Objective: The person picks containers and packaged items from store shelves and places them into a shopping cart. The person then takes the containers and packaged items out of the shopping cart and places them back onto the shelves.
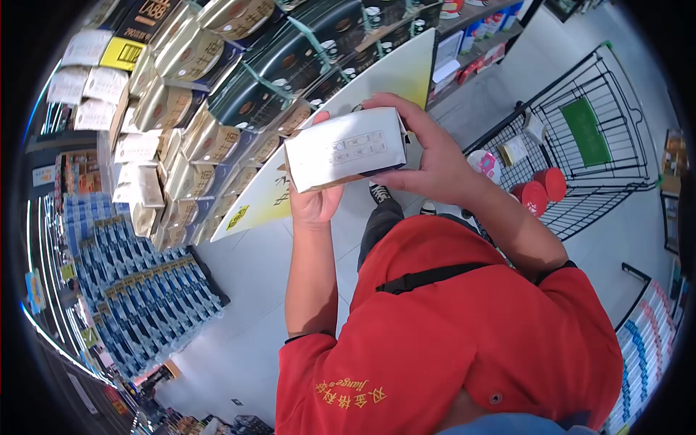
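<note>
- Below the white box [346,148]: red top [449,341], black strap [428,277].
- At box: both hands clamped on it; left hand [317,204] behind its left part, right hand [428,156] around its right end.
- Just beyond box: curved board [254,194], stacked packs [217,138].
- Right of box: cart [605,156], red tubs [533,197] inside.
- Farther, lower left of box: blue stack [156,290].

Left forearm [312,279] pointed toward 12 o'clock; left hand [317,206] was partly hidden. Right forearm [511,217] pointed toward 10 o'clock; right hand [435,156] was curved, thumb [400,180] and fingers [400,106] apart.
</note>
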Available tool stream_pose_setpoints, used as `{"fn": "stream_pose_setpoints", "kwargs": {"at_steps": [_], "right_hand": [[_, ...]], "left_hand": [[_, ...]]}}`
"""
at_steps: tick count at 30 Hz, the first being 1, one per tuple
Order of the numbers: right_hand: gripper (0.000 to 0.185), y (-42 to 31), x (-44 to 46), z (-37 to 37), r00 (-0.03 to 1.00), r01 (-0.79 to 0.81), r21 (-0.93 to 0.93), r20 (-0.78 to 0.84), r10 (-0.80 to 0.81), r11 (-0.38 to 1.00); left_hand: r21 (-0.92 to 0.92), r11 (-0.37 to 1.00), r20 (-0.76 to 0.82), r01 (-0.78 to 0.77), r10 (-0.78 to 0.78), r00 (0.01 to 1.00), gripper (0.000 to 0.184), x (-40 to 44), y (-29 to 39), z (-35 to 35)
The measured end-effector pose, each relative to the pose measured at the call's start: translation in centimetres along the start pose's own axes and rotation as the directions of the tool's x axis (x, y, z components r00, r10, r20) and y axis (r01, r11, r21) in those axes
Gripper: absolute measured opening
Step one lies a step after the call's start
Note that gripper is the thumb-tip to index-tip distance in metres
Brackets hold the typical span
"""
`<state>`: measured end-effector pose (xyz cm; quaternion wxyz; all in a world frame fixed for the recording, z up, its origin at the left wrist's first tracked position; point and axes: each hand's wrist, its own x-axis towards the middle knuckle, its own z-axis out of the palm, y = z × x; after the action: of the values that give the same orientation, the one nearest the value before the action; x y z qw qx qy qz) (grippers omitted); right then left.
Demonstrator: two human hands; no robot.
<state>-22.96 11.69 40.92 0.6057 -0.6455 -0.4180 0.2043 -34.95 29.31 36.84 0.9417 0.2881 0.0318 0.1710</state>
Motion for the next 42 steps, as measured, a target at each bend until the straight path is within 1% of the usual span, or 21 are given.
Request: {"fn": "stream_pose_setpoints", "kwargs": {"at_steps": [5,6,7,8,9,10,11,12,19,23,25,28,29,30,31,33,35,36,39,40,42], "right_hand": [[0.081,1.0,-2.5,-1.9,0.973,-0.042,0.012,-0.225,0.044,0.999],[0.074,2.1,-2.8,-2.6,0.932,-0.222,0.353,-0.197,0.304,0.909],[0.067,3.2,-3.1,-3.2,0.850,-0.347,0.651,-0.087,0.520,0.675],[0.058,4.4,-3.2,-3.8,0.787,-0.433,0.749,0.043,0.616,0.501],[0.058,4.6,-3.8,-3.9,0.781,-0.416,0.759,0.016,0.625,0.501],[0.050,4.6,-4.2,-4.1,0.728,-0.408,0.863,0.111,0.677,0.298],[0.044,4.8,-4.8,-4.3,0.681,-0.376,0.923,0.216,0.700,0.082],[0.046,5.5,-5.4,-4.5,0.748,-0.375,0.926,0.330,0.575,-0.044],[0.049,6.9,-7.9,-4.6,0.636,-0.322,0.944,0.268,0.724,-0.066],[0.052,7.8,-9.1,-5.2,0.708,-0.289,0.950,0.296,0.641,-0.121],[0.052,6.9,-9.5,-5.5,0.803,-0.284,0.958,0.259,0.536,-0.039],[0.056,8.4,-10.7,-5.2,0.730,-0.093,0.994,0.106,0.675,-0.056],[0.052,10.3,-12.0,-5.5,0.807,-0.071,0.995,0.013,0.591,0.075],[0.052,10.3,-12.7,-6.2,0.744,-0.035,0.981,-0.101,0.661,0.190],[0.052,10.9,-13.7,-7.3,0.679,0.028,0.985,-0.142,0.720,0.169],[0.052,11.9,-15.8,-9.6,0.639,0.154,0.955,-0.292,0.711,0.253],[0.044,15.9,-19.4,-12.7,0.543,0.265,0.924,-0.379,0.749,0.275],[0.040,17.7,-21.0,-13.7,0.429,0.263,0.891,-0.451,0.783,0.370],[0.043,28.9,-31.1,-18.3,0.244,0.096,0.950,-0.312,0.918,0.297],[0.055,28.6,-30.4,-17.3,0.099,0.092,0.916,-0.398,0.912,0.390],[0.053,29.2,-31.4,-17.3,0.072,0.033,0.935,-0.353,0.933,0.352]], "left_hand": [[0.166,0.985,0.039,0.052,-0.059,0.997,0.095,0.9,-2.0,2.3],[0.288,0.957,0.051,0.045,-0.062,0.997,0.092,1.1,-2.4,3.6],[0.406,0.913,0.065,0.035,-0.067,0.996,0.089,1.4,-2.8,4.9],[0.404,0.913,0.074,0.060,-0.098,0.992,0.089,2.0,-3.3,5.3],[0.663,0.748,0.083,0.037,-0.122,0.989,0.082,3.0,-3.7,5.6],[0.858,0.513,0.095,-0.008,-0.145,0.985,0.076,3.8,-4.3,6.1],[0.856,0.517,0.111,-0.007,-0.171,0.979,0.076,4.3,-5.0,6.7],[0.835,0.548,0.074,0.053,-0.206,0.976,0.070,4.7,-5.8,7.3],[0.821,0.561,0.067,0.107,-0.280,0.958,0.064,5.6,-8.9,7.6],[0.803,0.587,0.086,0.101,-0.282,0.956,0.063,5.6,-9.6,7.9],[0.774,0.620,0.066,0.128,-0.279,0.958,0.058,5.5,-9.9,8.0],[0.753,0.640,0.084,0.150,-0.320,0.944,0.057,5.1,-10.7,7.5],[0.828,0.543,0.078,0.140,-0.358,0.930,0.058,4.8,-10.9,7.0],[0.896,0.427,0.054,0.120,-0.375,0.925,0.059,4.3,-10.9,6.2],[0.970,0.244,0.103,-0.021,-0.328,0.939,0.060,3.4,-10.8,5.5],[0.985,0.169,0.016,0.032,-0.277,0.961,0.056,2.1,-8.0,6.4],[0.976,0.174,0.174,-0.129,-0.272,0.947,0.051,1.4,-4.9,6.6],[0.980,0.148,0.162,-0.130,-0.229,0.960,0.051,1.3,-3.1,6.3],[0.918,-0.203,0.356,-0.341,0.044,0.933,0.041,1.5,4.1,5.6],[0.873,-0.316,0.422,-0.371,0.113,0.899,0.039,2.0,7.0,5.9],[0.798,-0.525,0.486,-0.294,0.273,0.830,0.037,2.8,12.4,6.5]]}}
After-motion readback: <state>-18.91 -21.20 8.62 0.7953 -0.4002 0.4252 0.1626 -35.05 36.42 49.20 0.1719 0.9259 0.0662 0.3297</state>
